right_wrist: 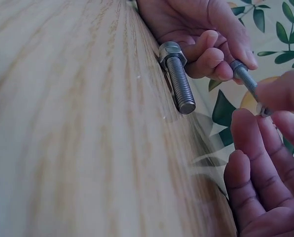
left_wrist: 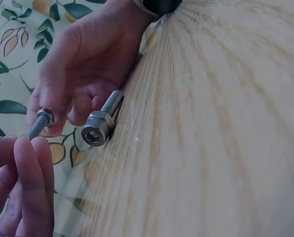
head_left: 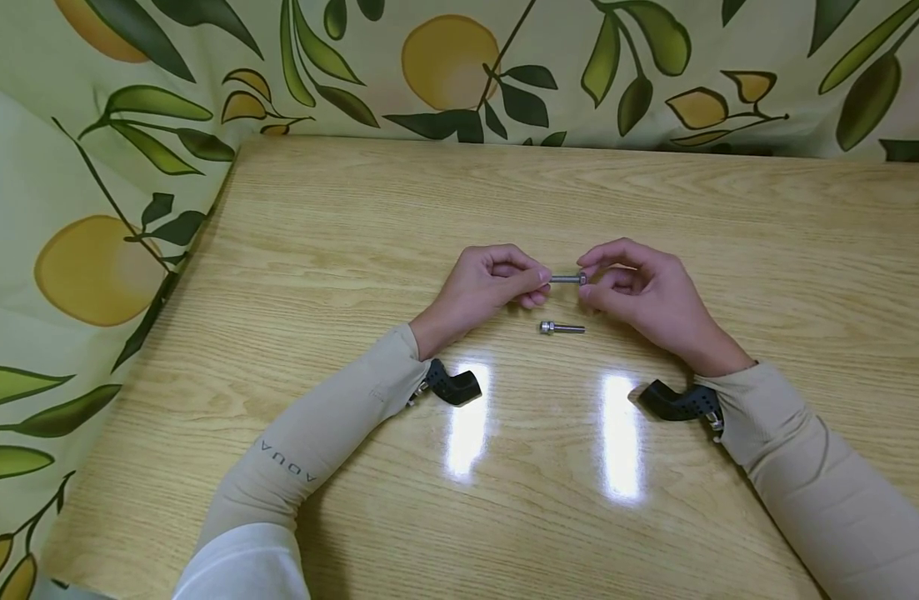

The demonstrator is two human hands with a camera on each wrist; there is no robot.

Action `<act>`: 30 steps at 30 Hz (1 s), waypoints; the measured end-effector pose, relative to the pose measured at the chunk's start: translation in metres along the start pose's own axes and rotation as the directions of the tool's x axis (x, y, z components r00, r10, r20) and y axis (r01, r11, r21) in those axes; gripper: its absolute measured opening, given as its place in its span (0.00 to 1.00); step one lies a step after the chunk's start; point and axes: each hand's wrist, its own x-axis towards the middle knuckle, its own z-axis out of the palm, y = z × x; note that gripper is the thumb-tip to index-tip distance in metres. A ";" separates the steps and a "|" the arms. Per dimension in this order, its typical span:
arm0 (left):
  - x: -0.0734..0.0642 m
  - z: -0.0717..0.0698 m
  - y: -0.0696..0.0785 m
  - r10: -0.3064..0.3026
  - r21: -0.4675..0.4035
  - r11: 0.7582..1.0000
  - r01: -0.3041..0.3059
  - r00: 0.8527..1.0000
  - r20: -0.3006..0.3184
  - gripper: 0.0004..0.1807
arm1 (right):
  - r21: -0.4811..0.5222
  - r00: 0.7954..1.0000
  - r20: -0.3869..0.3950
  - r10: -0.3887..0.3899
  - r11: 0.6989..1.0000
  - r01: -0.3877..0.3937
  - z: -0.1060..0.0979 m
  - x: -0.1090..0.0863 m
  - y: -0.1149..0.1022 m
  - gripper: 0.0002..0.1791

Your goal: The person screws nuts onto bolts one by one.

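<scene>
My left hand pinches the head end of a metal bolt, holding it level above the table. On the bolt's far end sits a hex nut, with the thumb and fingers of my right hand curled about it. A second socket-head bolt lies on the table just below the hands. It carries its own nut close against its head. In the right wrist view, the held bolt's threaded shank spans between the two hands.
The wood-grain table extends around the hands. Patterned cloth with fruit and leaves hangs along its back and left edges. Black wrist mounts sit at both sleeves. Two bright reflections show on the tabletop.
</scene>
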 end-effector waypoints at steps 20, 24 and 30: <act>0.000 0.000 0.001 -0.016 -0.018 1.000 0.016 1.000 0.002 0.08 | -0.044 1.000 -0.007 0.010 0.999 -0.011 -0.001 0.001 0.000 0.13; 0.000 0.000 0.002 -0.007 -0.018 1.000 0.007 1.000 0.003 0.08 | -0.003 1.000 0.008 0.002 1.000 -0.002 -0.001 0.001 -0.001 0.15; -0.001 0.000 0.002 -0.001 -0.021 1.000 0.001 1.000 0.004 0.08 | -0.030 1.000 0.019 -0.009 1.000 0.009 -0.001 0.000 0.001 0.13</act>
